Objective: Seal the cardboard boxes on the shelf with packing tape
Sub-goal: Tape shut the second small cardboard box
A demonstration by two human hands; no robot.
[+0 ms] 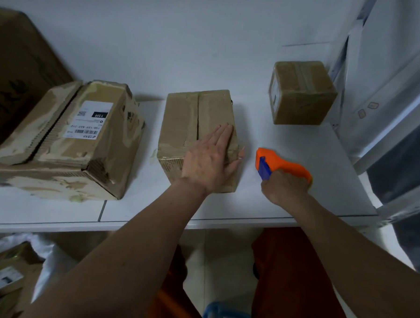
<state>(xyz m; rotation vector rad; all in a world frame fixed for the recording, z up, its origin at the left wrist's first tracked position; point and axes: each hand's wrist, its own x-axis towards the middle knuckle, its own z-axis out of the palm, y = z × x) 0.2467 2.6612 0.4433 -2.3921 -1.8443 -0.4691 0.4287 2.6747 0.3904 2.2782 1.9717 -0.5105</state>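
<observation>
Pressing flat on the middle box (193, 124), the left hand (210, 159) lies with fingers straight and together across the near right part of its top, beside the centre seam. This box sits on the white shelf (287, 199), its top glossy with tape. Right hand (284, 187) curls round the orange tape dispenser (283, 165), whose blue front part points toward the box; the dispenser is just beside the box's right side, apart from it. Battered larger box (66, 136) with a white shipping label (88, 119) stands to the left, flaps gaping along a dark slit. Small taped box (301, 92) stands at the far right, well apart.
</observation>
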